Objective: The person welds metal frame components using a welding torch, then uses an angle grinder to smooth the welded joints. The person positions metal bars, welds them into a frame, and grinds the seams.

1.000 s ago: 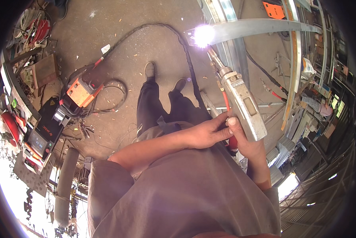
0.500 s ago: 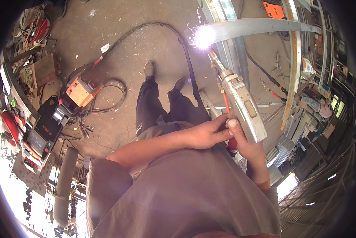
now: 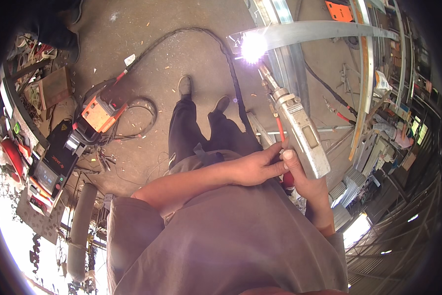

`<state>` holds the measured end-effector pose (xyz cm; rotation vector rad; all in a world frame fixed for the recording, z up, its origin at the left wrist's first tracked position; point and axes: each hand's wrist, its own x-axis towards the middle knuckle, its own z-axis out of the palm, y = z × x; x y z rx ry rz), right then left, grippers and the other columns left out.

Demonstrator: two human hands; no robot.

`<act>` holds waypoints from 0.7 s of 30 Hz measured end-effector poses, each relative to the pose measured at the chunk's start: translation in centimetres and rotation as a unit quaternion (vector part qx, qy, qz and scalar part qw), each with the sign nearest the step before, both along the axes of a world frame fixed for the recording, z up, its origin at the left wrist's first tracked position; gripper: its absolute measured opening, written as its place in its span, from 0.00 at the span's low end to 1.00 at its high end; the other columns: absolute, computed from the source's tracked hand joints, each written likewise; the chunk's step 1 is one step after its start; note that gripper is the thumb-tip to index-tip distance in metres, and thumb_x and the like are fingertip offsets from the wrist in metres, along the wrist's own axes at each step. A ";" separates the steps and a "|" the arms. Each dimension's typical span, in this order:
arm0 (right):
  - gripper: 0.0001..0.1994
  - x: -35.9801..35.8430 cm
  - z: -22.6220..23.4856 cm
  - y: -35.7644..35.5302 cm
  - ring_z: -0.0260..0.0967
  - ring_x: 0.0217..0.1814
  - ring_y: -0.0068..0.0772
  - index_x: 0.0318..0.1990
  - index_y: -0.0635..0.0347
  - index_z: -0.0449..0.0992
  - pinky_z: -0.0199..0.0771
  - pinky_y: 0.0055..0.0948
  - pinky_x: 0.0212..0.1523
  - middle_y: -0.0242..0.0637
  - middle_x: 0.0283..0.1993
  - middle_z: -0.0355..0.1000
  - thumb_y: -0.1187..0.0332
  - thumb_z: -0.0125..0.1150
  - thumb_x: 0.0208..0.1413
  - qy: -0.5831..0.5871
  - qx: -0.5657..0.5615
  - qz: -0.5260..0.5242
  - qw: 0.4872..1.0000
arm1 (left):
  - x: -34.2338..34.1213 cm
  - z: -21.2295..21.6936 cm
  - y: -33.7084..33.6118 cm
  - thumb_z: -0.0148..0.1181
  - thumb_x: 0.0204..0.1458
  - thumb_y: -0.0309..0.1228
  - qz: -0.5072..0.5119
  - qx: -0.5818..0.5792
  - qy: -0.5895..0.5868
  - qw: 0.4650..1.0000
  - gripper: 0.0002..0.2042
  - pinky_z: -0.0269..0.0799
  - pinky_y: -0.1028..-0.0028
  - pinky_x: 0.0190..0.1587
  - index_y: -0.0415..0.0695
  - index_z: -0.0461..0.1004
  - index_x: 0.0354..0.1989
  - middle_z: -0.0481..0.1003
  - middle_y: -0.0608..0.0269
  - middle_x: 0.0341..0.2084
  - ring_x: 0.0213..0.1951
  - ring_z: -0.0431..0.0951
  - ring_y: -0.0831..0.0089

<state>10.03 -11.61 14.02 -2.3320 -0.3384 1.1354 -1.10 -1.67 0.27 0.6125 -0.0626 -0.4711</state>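
Observation:
My right hand (image 3: pixel 308 187) is wrapped round a silver-grey welding torch (image 3: pixel 307 135), its thumb lying along the side. Against that thumb, my left hand (image 3: pixel 257 167) is closed at the torch's lower side, where a thin red tube (image 3: pixel 280 129) runs down; its fingertips are partly hidden. From the torch's nozzle, tilted up and to the left, a white-violet glare (image 3: pixel 253 47) with sparks burns at the left end of a long flat metal strip (image 3: pixel 324 32). The glare hides the exact contact point.
Zinc-coloured metal beams (image 3: pixel 291 69) stand under the strip. A black cable (image 3: pixel 221 42) arcs over the floor to an orange machine (image 3: pixel 100 114) at left. A grey cylinder (image 3: pixel 81 231) and a cluttered bench are at lower left. Another person's dark-clothed leg (image 3: pixel 58 34) shows at upper left.
The torch has shifted very slightly down and to the right, with the glare still at the strip's end. Another person's legs have come into view at upper left.

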 end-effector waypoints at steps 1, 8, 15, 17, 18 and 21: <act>0.34 0.0 0.0 -0.2 0.73 0.65 0.44 0.73 0.68 0.62 0.73 0.40 0.64 0.50 0.65 0.72 0.59 0.66 0.68 0.001 -0.001 -0.002 1.000 | 0.0 0.0 -0.1 0.48 0.75 0.47 0.002 0.007 -0.001 1.000 0.40 0.61 0.63 0.74 0.37 0.35 0.82 0.60 0.44 0.74 0.74 0.61 0.59; 0.34 -0.5 0.1 -1.8 0.74 0.64 0.44 0.73 0.68 0.63 0.74 0.40 0.62 0.50 0.66 0.71 0.59 0.67 0.66 0.034 -0.019 -0.037 0.999 | -0.6 0.1 -1.0 0.52 0.72 0.51 0.031 0.033 -0.006 0.999 0.42 0.63 0.65 0.71 0.33 0.41 0.80 0.67 0.41 0.68 0.70 0.67 0.57; 0.32 0.0 0.3 -1.3 0.73 0.64 0.41 0.70 0.69 0.66 0.74 0.39 0.62 0.49 0.66 0.71 0.57 0.67 0.67 0.026 0.009 -0.033 0.999 | -0.3 0.0 -1.2 0.55 0.71 0.50 0.067 0.057 -0.001 0.996 0.44 0.63 0.65 0.71 0.33 0.40 0.80 0.67 0.40 0.69 0.71 0.68 0.57; 0.33 0.3 0.1 -0.7 0.73 0.65 0.41 0.71 0.69 0.66 0.73 0.39 0.63 0.49 0.67 0.71 0.56 0.67 0.67 0.023 0.008 -0.033 0.999 | -0.3 0.1 -0.9 0.54 0.71 0.50 0.077 0.040 0.010 0.996 0.44 0.61 0.65 0.72 0.33 0.39 0.81 0.65 0.41 0.70 0.72 0.65 0.57; 0.33 0.3 -0.1 -0.5 0.73 0.65 0.41 0.71 0.69 0.66 0.73 0.39 0.63 0.50 0.68 0.71 0.57 0.67 0.67 0.018 0.010 -0.030 0.999 | -0.2 0.2 -0.7 0.54 0.71 0.50 0.077 0.029 0.014 0.997 0.44 0.61 0.65 0.73 0.33 0.39 0.81 0.63 0.41 0.71 0.73 0.64 0.57; 0.36 0.5 -0.3 0.1 0.72 0.67 0.42 0.73 0.70 0.63 0.73 0.40 0.64 0.51 0.70 0.69 0.57 0.68 0.66 0.016 0.014 -0.025 0.999 | -0.1 0.4 -0.3 0.54 0.72 0.49 0.081 0.016 0.017 0.996 0.43 0.59 0.64 0.74 0.33 0.39 0.81 0.62 0.42 0.73 0.74 0.62 0.58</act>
